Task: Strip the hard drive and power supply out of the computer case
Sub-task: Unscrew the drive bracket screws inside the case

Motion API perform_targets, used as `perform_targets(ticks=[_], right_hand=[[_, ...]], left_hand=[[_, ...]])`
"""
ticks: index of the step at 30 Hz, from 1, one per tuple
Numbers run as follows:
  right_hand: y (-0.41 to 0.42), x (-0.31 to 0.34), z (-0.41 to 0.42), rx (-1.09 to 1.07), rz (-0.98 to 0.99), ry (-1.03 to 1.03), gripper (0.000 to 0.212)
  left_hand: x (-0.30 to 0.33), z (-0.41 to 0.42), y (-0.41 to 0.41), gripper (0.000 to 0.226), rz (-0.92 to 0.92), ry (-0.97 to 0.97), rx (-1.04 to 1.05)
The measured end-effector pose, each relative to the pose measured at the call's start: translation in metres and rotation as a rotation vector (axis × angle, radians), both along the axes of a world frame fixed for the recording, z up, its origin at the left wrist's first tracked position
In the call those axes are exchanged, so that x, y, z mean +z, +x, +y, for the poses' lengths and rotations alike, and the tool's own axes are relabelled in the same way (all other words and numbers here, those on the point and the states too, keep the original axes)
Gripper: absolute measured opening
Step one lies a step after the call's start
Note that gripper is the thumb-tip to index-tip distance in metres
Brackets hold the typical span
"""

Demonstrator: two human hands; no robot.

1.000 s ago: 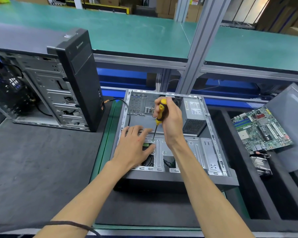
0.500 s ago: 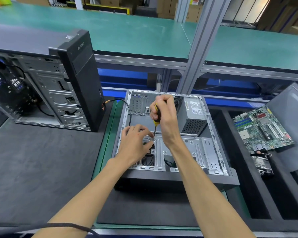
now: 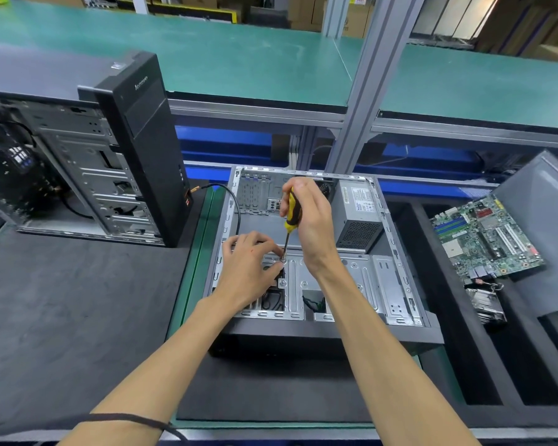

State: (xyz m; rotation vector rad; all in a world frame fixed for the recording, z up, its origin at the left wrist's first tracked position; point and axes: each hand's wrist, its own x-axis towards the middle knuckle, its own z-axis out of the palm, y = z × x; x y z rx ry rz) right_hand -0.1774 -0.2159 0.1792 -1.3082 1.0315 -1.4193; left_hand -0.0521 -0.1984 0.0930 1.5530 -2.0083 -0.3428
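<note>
Upright tower (image 3: 136,136): "lenovo" on black front bezel, reads sideways. Power supply (image 3: 360,217): white label, print too small to read. No other text legible.

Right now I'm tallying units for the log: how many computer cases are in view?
2: one open case lying flat under the hands; one upright case to its left. Others may sit out of frame.

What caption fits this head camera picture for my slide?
Right hand drives a yellow screwdriver into the open computer case while left hand steadies the screw.
</note>
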Motion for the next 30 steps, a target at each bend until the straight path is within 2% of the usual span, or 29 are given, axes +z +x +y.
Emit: perform_targets(ticks=[3, 8, 14, 18, 20, 25, 30], right_hand=[[0.000, 0.000, -0.003, 0.015, -0.025, 0.013, 0.026], [0.000, 0.000, 0.001, 0.043, -0.054, 0.002, 0.015], [0.000, 0.004, 0.002, 0.000, -0.009, 0.032, 0.042], [0.001, 0.001, 0.003, 0.025, -0.044, -0.006, 0.020], [0.000, -0.002, 0.006, 0.004, -0.022, -0.003, 0.016], [-0.004, -0.004, 0.004, 0.022, -0.059, 0.005, 0.029], [-0.003, -0.007, 0.004, 0.012, -0.133, 0.022, 0.019]], left_hand=[[0.001, 0.000, 0.000, 0.009, -0.007, 0.018, 0.003], [0.001, 0.000, -0.001, 0.007, -0.001, 0.023, 0.000], [0.002, 0.000, 0.000, 0.007, -0.006, 0.030, -0.002], [0.002, 0.001, -0.001, 0.008, 0.014, 0.021, -0.004], [0.002, 0.001, -0.001, 0.009, 0.014, 0.018, 0.001], [0.001, 0.000, -0.002, 0.009, 0.005, 0.028, 0.007], [0.001, 0.000, -0.001, 0.009, 0.004, 0.036, 0.007]])
